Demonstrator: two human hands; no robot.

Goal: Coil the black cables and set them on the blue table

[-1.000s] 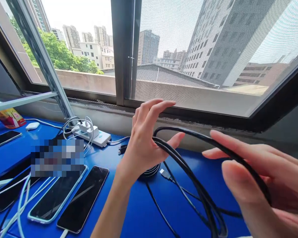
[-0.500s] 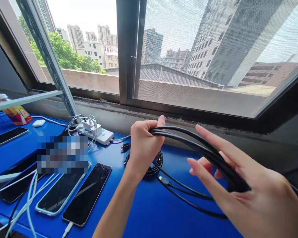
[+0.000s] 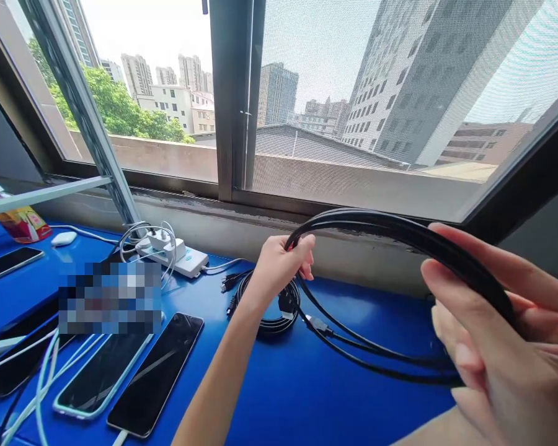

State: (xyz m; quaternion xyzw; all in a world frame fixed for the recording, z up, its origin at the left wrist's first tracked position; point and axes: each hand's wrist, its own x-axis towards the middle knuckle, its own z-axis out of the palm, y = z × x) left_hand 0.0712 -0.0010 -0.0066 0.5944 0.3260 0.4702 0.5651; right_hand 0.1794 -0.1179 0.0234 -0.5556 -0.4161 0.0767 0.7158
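Note:
A looped black cable (image 3: 372, 222) arches between my two hands above the blue table. My left hand (image 3: 279, 260) is closed around one side of the loops, thumb on top. At the right, my right hand (image 3: 497, 334) has its fingers and thumb around the other side of the bundle. The lower strands sag between the hands, and a metal-ended plug (image 3: 317, 323) shows beside them. Behind my left wrist, a second coiled black cable (image 3: 279, 325) lies on the table, partly hidden by my arm, with its plugs to the left.
A white power strip (image 3: 190, 262) with adapters stands by the window wall. Phones, including a black one (image 3: 158, 375) and one in a pale case (image 3: 105, 375), lie at left among white cords. A metal shelf frame (image 3: 86, 105) rises there, near a bottle (image 3: 21, 223).
My right hand has closed in around the cable bundle and moved right, its fingers less spread. The loops arch higher, and my left hand has turned slightly. The view has shifted a little.

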